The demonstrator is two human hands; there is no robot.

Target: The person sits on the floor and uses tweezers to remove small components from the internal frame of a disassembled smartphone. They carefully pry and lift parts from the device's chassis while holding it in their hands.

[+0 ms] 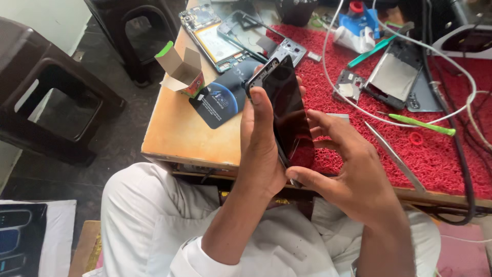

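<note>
Holding the phone (287, 110) upright between them, the left hand (261, 149) grips its edge; the right hand (348, 169) pinches the bottom.

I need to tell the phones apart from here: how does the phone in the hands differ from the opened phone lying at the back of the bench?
The held phone is lifted off the bench, tilted on edge, gripped by the left hand and right hand; the opened phone lies flat, untouched. The held phone shows a dark glossy screen; the opened phone shows bare insides and a pale battery. Both are slim rectangular handsets.
</note>
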